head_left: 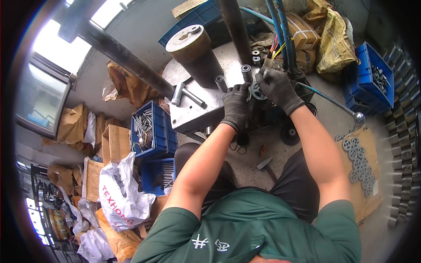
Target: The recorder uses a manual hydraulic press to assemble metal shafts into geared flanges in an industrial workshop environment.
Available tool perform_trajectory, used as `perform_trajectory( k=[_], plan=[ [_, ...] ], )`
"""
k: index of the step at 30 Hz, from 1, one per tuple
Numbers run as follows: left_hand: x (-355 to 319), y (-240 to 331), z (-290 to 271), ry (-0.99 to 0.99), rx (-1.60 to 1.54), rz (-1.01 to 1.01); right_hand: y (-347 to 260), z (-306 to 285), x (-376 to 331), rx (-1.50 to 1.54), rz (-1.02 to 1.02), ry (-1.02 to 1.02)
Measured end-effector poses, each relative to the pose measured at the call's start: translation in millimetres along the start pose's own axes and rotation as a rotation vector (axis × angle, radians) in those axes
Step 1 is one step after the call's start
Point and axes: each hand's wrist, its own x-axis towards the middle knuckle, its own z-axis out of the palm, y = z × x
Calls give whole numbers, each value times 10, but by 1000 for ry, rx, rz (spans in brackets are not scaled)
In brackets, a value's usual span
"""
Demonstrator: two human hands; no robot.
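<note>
Both my hands wear dark work gloves. My left hand (236, 105) and my right hand (276, 87) close together around a small grey metal wheel (255, 92) at the edge of a steel press table (193, 111). The wheel sits between the fingers of both hands, partly hidden by them. Short metal sleeves (220, 82) stand on the table just left of my hands, next to a thick brown cylinder (195, 52).
Blue crates of metal pins (147, 129) stand left of the table. A blue crate (370, 79) is at right, and several grey wheels (357, 160) lie on cardboard. A lever with a ball knob (358, 117) juts right. A hammer (266, 167) lies on the floor.
</note>
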Motion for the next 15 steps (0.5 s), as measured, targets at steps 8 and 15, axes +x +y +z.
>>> perform_trajectory(
  k=[8, 15],
  plan=[
    [136, 69, -188, -177, 91, -4, -98, -107, -234, 161, 75, -124],
    [135, 178, -144, -214, 197, 147, -113, -170, -352, 193, 15, -109]
  ],
)
